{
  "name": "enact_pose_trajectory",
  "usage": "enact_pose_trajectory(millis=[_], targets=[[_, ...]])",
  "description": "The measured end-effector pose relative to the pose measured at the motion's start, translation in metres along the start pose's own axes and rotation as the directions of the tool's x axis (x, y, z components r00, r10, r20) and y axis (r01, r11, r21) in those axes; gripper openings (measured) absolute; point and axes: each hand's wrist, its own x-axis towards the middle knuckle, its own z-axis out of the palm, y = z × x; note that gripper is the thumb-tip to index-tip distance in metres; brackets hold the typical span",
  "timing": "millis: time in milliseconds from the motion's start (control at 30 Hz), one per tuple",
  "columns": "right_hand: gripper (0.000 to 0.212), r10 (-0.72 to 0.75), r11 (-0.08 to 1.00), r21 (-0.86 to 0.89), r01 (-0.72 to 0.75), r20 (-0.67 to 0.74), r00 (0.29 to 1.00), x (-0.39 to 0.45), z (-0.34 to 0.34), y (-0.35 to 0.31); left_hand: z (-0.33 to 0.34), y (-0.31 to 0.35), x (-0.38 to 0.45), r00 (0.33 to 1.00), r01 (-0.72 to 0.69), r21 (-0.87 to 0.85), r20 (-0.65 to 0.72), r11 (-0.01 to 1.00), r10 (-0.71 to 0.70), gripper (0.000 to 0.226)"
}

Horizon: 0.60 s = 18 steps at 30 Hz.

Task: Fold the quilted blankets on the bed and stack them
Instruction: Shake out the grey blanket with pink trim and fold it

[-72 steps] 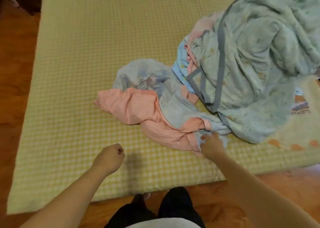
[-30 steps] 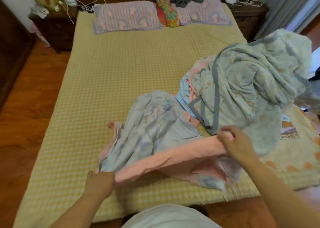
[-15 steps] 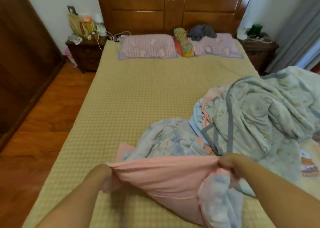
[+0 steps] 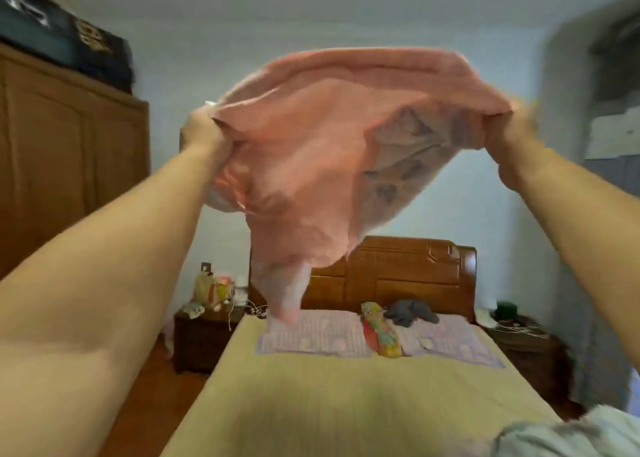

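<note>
A pink quilted blanket [image 4: 311,151] with a blue printed underside billows in the air, high above the bed [image 4: 339,394]. My left hand [image 4: 204,134] grips its left edge, my right hand [image 4: 509,127] grips its right edge, both arms raised and spread apart. The cloth hangs in loose folds between them, and one tail dangles down toward the pillows. Only a corner of the pale green quilted blanket [image 4: 568,436] shows at the lower right on the bed. The picture is blurred by motion.
Two striped pillows [image 4: 311,335], a colourful bolster [image 4: 379,328] and a grey cloth [image 4: 410,311] lie by the wooden headboard [image 4: 398,276]. Nightstands [image 4: 204,338] flank the bed. A tall wardrobe [image 4: 65,165] stands on the left.
Both hands have swung the pink blanket from just above the mattress up high into the air. My view has tilted up toward the headboard and wall.
</note>
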Motion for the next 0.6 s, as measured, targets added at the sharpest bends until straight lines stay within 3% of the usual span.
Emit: enact_pose_trajectory(millis=[67, 100, 167, 200, 267, 333, 433, 533, 600], targets=[[0.024, 0.135, 0.986, -0.094, -0.134, 0.003, 0.991, 0.005, -0.009, 0.027, -0.011, 0.003, -0.024, 0.993, 0.119, 0.137, -0.044, 0.983, -0.114, 0.029], [0.023, 0.202, 0.965, -0.166, -0.202, -0.018, 0.979, 0.006, -0.015, 0.046, -0.015, -0.003, -0.028, 0.992, 0.121, 0.248, -0.069, 0.961, -0.107, 0.027], [0.030, 0.305, 0.894, -0.302, -0.331, -0.133, 0.943, 0.003, -0.028, 0.086, -0.035, -0.023, -0.038, 0.999, 0.024, 0.571, -0.048, 0.821, 0.005, 0.029], [0.037, 0.304, 0.868, -0.342, -0.360, -0.208, 0.930, -0.001, -0.033, 0.104, -0.047, -0.037, -0.039, 0.999, -0.012, 0.702, -0.023, 0.712, 0.039, 0.029], [0.042, 0.158, 0.814, -0.502, -0.294, -0.296, 0.942, -0.021, -0.042, 0.129, -0.065, -0.065, -0.046, 0.994, -0.102, 0.839, 0.068, 0.535, 0.082, 0.027], [0.037, -0.005, 0.717, -0.682, -0.143, -0.209, 0.978, -0.063, -0.051, 0.141, -0.075, -0.096, -0.064, 0.982, -0.185, 0.886, 0.154, 0.425, 0.106, 0.024], [0.029, -0.074, 0.526, -0.837, 0.150, 0.131, 0.989, -0.145, -0.082, 0.177, -0.096, -0.159, -0.118, 0.965, -0.257, 0.891, 0.259, 0.373, 0.047, 0.015], [0.024, 0.078, 0.249, -0.909, 0.333, 0.361, 0.929, -0.231, -0.132, 0.240, -0.125, -0.235, -0.197, 0.922, -0.364, 0.909, 0.382, 0.202, -0.058, 0.009], [0.031, 0.238, 0.215, -0.926, 0.309, 0.356, 0.904, -0.290, -0.165, 0.284, -0.146, -0.284, -0.253, 0.880, -0.429, 0.899, 0.437, 0.086, -0.186, 0.019]])
